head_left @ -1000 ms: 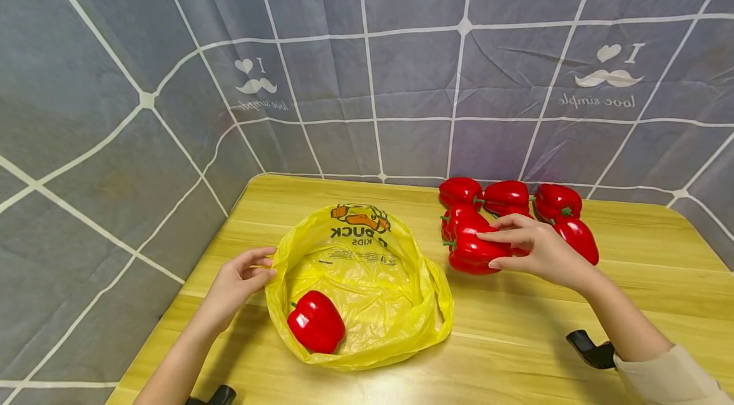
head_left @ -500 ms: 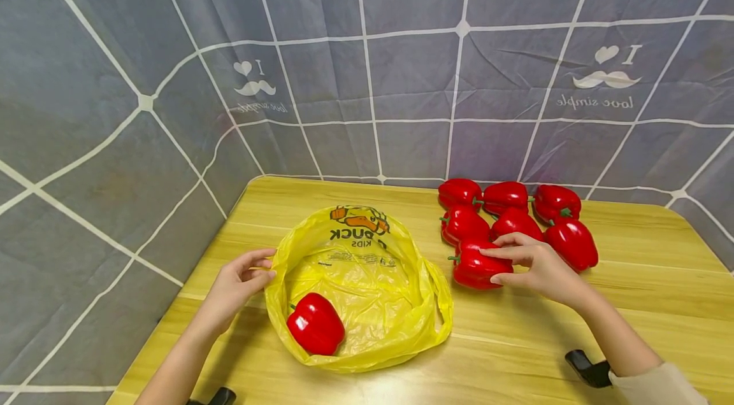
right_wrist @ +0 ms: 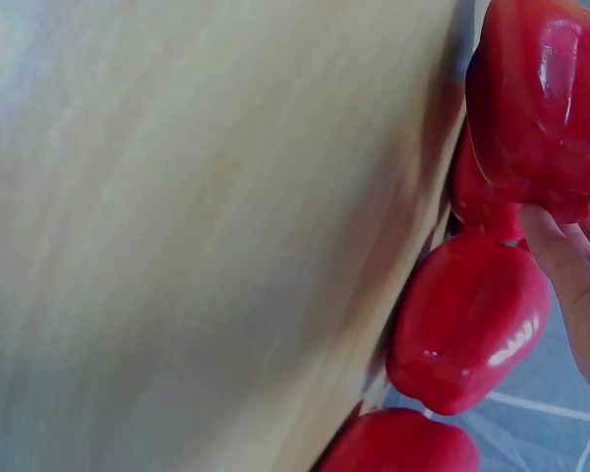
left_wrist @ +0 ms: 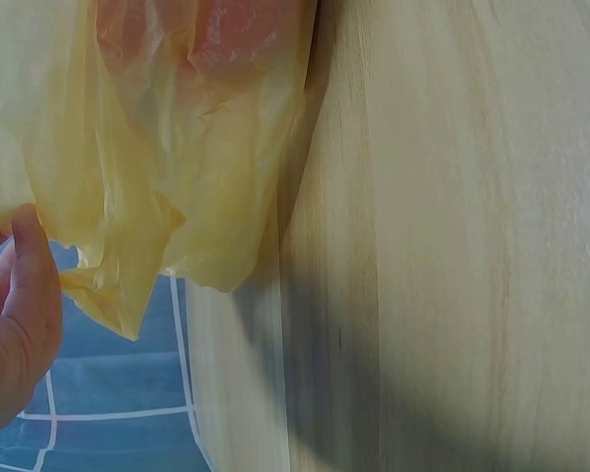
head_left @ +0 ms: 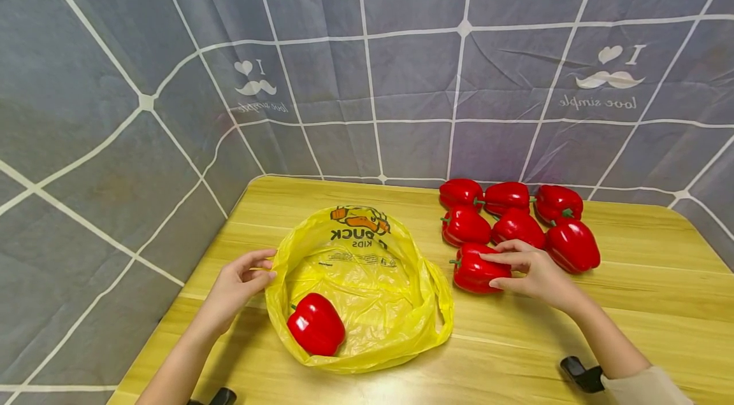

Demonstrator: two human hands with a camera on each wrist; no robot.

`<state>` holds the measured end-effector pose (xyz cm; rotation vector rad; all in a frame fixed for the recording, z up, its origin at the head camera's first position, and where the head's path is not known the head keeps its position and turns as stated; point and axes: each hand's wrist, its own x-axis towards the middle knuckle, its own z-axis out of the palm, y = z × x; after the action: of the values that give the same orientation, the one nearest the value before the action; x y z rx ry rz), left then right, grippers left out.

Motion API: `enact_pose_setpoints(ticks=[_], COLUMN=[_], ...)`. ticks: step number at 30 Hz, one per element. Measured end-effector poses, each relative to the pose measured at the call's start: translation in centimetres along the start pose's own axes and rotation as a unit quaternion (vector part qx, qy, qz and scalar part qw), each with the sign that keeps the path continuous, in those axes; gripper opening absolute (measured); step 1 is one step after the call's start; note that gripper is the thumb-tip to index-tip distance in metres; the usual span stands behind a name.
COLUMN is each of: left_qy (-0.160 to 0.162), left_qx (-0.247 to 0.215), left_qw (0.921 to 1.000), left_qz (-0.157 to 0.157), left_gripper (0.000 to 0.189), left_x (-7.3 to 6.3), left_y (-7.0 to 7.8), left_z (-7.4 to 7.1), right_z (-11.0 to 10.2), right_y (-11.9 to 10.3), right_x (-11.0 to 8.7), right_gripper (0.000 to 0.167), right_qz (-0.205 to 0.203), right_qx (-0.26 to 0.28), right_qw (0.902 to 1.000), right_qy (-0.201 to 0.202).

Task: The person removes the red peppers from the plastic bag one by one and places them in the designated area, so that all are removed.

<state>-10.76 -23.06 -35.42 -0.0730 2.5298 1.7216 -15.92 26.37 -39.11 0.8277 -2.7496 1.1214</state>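
My left hand (head_left: 232,287) pinches the left rim of a yellow plastic bag (head_left: 358,284), which stands with its mouth spread wide. The left wrist view shows thumb and fingers at the bag's (left_wrist: 206,177) edge. Inside the bag, near its front left, lies one red bell pepper (head_left: 316,324). To the right of the bag, my right hand (head_left: 536,274) grips another red bell pepper (head_left: 476,270), thumb in front and fingers over the top. Its green stem points left. In the right wrist view the held pepper (right_wrist: 541,98) hides part of another behind it.
Several red bell peppers (head_left: 572,246) lie in two rows behind the right hand. A wooden table (head_left: 516,354) carries everything. A grey curtain (head_left: 413,74) with white lines hangs along the back and left edges. The bag's loose handle (head_left: 444,303) sticks out at its right.
The right hand has drawn its bell pepper toward the front, apart from the rows, so a pepper behind shows more. The left hand and the bag stay almost unmoved.
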Motion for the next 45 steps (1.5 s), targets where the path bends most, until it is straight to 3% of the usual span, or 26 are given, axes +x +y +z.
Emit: enact_pose_setpoints(ticks=[8,22,36,45], left_qy=[0.005,0.006,-0.002,0.003], left_qx=[-0.006,-0.006,0.002,-0.002], left_qw=[1.0,0.9999,1.0,1.0], left_qz=[-0.003,-0.008,-0.006,-0.008], left_gripper=[0.042,0.042,0.044,0.042], left_x=[-0.1,-0.1,-0.1,-0.1], left_y=[0.1,0.2,0.2,0.4], left_z=[0.0,0.0,-0.1,-0.1], right_z=[0.4,1.1,0.4,-0.2], right_y=[0.1,0.1,-0.1,-0.6], right_x=[0.1,0.2,0.3,0.5], right_gripper=[0.043,0.042,0.041,0.038], right_qz=[0.007,-0.005,-0.017,-0.029], right_qx=[0.008,-0.016,-0.028,-0.031], right_qw=[0.9999,0.999,0.999,0.998], right_qy=[0.0,0.043,0.031,0.046])
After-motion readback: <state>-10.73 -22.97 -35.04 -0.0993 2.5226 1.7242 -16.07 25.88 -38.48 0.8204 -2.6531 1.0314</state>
